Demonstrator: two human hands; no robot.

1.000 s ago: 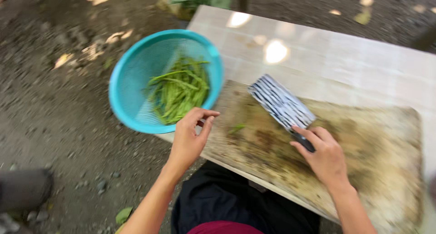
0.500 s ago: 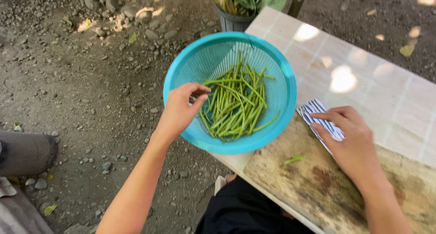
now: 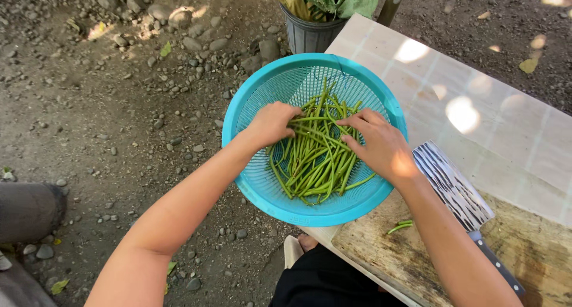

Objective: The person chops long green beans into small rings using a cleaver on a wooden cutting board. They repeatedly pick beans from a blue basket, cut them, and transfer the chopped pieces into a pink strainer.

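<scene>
A turquoise plastic colander sits on the near corner of a tiled table, half hanging past its edge. Inside lies a bundle of long green beans. My left hand rests on the left side of the bundle, fingers curled onto the stems. My right hand presses on the right side, fingers spread over the beans. A cleaver with a patterned blade lies free on the wooden cutting board, beside my right forearm.
A short piece of green bean lies on the board. A grey ribbed pot with large leaves stands on the gravel ground beyond the colander. A dark round object sits at the left edge.
My right hand let go of the cleaver, which now lies on the board, and moved into the colander. My left hand went from the rim onto the beans.
</scene>
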